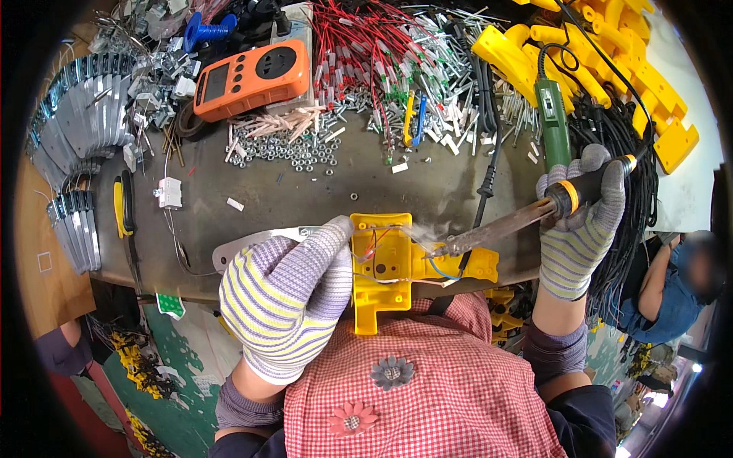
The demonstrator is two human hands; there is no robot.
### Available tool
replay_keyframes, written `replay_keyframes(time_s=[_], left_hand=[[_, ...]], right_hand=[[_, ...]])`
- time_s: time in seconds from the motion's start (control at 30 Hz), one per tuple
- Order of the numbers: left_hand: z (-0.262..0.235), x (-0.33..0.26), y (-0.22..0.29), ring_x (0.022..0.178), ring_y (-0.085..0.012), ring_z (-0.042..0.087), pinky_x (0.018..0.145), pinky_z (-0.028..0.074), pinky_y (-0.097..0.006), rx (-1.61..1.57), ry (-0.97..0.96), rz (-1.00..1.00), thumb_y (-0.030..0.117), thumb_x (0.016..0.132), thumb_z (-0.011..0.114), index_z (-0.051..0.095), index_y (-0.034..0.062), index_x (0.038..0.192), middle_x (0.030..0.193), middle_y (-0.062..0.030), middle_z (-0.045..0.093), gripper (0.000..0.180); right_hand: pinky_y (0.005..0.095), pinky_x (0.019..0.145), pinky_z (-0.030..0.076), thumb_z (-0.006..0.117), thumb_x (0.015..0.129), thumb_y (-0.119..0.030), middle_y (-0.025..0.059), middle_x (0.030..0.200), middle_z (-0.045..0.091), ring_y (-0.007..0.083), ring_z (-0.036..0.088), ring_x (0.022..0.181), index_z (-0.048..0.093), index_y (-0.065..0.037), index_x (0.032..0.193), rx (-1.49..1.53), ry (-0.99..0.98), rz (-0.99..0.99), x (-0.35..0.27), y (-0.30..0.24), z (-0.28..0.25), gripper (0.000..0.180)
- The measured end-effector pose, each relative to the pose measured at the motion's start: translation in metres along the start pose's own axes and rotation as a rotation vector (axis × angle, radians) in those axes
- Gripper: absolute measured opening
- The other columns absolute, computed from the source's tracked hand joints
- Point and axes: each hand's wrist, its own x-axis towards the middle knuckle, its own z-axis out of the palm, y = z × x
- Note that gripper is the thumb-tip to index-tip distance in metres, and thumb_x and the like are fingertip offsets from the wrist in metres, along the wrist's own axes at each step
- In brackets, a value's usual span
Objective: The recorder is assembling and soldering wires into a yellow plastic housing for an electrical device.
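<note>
My right hand, in a striped glove, grips a soldering iron by its dark handle. The iron's tip points left at the wires by a yellow plastic housing, and pale smoke rises there. The open housing lies at the table's front edge, with red, blue and white wires in and across it. My left hand, gloved too, has thumb and fingertips pressed together at the housing's upper left edge; what they pinch is hidden. Partly behind that hand lies a flat metal blade. A black cord runs down to the housing.
An orange meter, loose nuts, red wires and yellow housings crowd the back. A green corded tool stands near my right hand. Left are metal blades and yellow-black pliers. Another person sits far right.
</note>
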Motion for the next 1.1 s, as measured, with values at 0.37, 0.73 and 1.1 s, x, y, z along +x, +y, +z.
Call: replay_keyframes(time_s=[0.37,0.73,1.1], left_hand=[[-0.003,-0.001,0.002,0.064,-0.0168,0.062,0.057,0.047,-0.029,0.035,-0.040,-0.001,-0.003,0.075,0.076,0.079,0.0102,0.099,0.083,-0.0060,0.071,0.027],[-0.004,0.002,-0.001,0.068,-0.0172,0.064,0.062,0.049,-0.029,-0.057,-0.002,0.007,-0.002,0.080,0.074,0.077,0.0064,0.100,0.083,-0.0071,0.072,0.021],[-0.008,-0.014,-0.015,0.081,-0.0237,0.069,0.076,0.053,-0.034,-0.217,0.080,-0.146,-0.004,0.084,0.068,0.071,0.0043,0.100,0.094,-0.0099,0.074,0.018]], right_hand=[[0.0377,0.076,0.058,0.061,0.101,-0.037,0.0005,0.095,0.073,0.0197,0.070,0.080,0.065,-0.009,0.113,0.061,-0.128,0.045,0.003,-0.001,-0.014,0.031],[0.0274,0.068,0.055,0.062,0.101,-0.031,-0.0006,0.088,0.066,0.0131,0.065,0.074,0.063,-0.008,0.107,0.028,-0.009,-0.003,0.003,0.003,-0.010,0.024],[0.0345,0.072,0.059,0.060,0.101,-0.036,0.0025,0.090,0.069,0.0179,0.070,0.079,0.065,-0.008,0.109,0.073,-0.081,0.026,0.006,-0.005,-0.017,0.029]])
